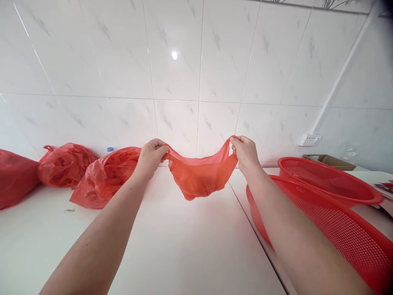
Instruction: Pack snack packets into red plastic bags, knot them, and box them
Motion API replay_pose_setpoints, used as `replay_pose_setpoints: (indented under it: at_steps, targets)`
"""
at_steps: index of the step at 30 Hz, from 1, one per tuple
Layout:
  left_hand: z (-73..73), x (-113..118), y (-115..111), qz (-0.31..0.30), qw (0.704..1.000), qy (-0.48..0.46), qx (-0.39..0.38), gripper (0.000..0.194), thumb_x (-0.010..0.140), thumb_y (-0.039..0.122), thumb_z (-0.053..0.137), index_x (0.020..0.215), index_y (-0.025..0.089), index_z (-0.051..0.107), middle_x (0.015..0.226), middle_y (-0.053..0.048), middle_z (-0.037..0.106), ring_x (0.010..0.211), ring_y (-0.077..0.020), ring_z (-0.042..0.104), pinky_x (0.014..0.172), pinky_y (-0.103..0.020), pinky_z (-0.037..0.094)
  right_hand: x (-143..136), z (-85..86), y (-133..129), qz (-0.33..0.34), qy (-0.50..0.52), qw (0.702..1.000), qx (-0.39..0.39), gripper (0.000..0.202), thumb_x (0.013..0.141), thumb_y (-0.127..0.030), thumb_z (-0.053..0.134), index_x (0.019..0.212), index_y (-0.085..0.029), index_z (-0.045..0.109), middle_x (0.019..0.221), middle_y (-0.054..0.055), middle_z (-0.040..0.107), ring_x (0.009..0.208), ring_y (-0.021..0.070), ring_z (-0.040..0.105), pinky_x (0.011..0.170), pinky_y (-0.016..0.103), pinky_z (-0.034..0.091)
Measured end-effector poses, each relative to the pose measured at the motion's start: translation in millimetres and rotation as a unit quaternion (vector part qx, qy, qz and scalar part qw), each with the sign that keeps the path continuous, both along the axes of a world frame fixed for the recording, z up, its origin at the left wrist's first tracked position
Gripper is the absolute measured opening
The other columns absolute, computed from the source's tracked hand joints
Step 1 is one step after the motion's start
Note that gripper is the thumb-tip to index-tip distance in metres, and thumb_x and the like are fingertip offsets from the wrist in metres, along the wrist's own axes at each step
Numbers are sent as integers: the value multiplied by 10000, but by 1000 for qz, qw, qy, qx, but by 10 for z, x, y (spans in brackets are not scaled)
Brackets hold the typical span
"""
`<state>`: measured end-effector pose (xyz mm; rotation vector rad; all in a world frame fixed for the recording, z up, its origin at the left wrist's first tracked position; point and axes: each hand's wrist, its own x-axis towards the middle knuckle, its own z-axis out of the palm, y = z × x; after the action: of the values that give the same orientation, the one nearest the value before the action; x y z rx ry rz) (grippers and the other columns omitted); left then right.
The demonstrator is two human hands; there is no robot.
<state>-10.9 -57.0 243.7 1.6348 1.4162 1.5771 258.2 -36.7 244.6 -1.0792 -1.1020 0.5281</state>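
A thin red plastic bag hangs between my two hands, above the white table. My left hand pinches its left upper corner between thumb and fingers. At the other side, my right hand grips the right handle, which is stretched up and outward. The bag's mouth edge sags in the middle, and its lower part droops in a rounded bulge. Whether anything lies inside the bag I cannot tell.
Red plastic bags stuffed full, among them a crumpled one, line the left by the tiled wall. A bottle's blue cap shows behind. Red perforated baskets stand right, near a cardboard box and a wall socket.
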Motion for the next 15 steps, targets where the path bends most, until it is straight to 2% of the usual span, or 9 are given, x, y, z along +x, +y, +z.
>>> replay_pose_setpoints:
  at_steps: [2, 4, 6, 8, 10, 12, 15]
  targets:
    - [-79, -7, -111, -35, 999, -41, -1, 96, 690, 272, 562, 717, 183, 537, 592, 16, 526, 535, -110, 499, 500, -219, 408, -79, -154, -170, -34, -10, 998, 42, 196, 747, -342, 572, 627, -204, 502, 584, -32, 408, 520, 89, 352, 452, 234, 276]
    - [-221, -57, -200, -98, 993, -70, -3, 181, 714, 336, 596, 818, 188, 577, 714, -14, 593, 633, -132, 562, 582, -253, 471, -157, -385, -340, -29, -9, 998, 55, 206, 783, -417, 550, 771, -213, 575, 666, -14, 478, 585, 110, 432, 498, 239, 348]
    - [-425, -145, -257, -171, 983, -72, -6, 380, 723, 404, 627, 1052, 223, 569, 986, -66, 631, 849, -186, 610, 713, -306, 510, -215, -684, -473, 13, -12, 999, 43, 356, 775, -453, 573, 1064, -245, 566, 881, 23, 569, 763, 153, 534, 623, 264, 439]
    - [-681, -254, -269, -201, 979, -39, -13, 627, 719, 455, 648, 1283, 282, 434, 1297, -99, 507, 1133, -254, 527, 866, -369, 487, -233, -1017, -543, 14, -31, 999, 28, 595, 718, -438, 648, 1256, -289, 443, 1174, 57, 529, 1016, 205, 531, 804, 315, 461]
    - [-975, -357, -232, -174, 984, 16, -43, 747, 714, 470, 665, 1364, 308, 335, 1438, -99, 361, 1300, -294, 371, 971, -421, 420, -209, -1329, -549, -5, -36, 999, 19, 726, 689, -429, 681, 1324, -302, 356, 1345, 75, 417, 1186, 240, 452, 942, 368, 415]
    - [-1290, -427, -156, -127, 987, 49, -84, 872, 687, 481, 693, 1412, 295, 246, 1497, -124, 247, 1363, -329, 252, 1010, -484, 364, -159, -1561, -511, 23, -47, 999, -7, 834, 677, -424, 695, 1381, -293, 267, 1433, 96, 320, 1286, 265, 365, 1015, 414, 362]
    - [-1728, -439, -14, -73, 989, 37, -122, 1151, 644, 517, 718, 1464, 239, -40, 1537, -183, 23, 1393, -345, 152, 1040, -521, 306, -98, -1708, -428, 97, -89, 990, -57, 992, 652, -405, 722, 1442, -293, 132, 1499, 105, 217, 1364, 283, 247, 1070, 474, 279]
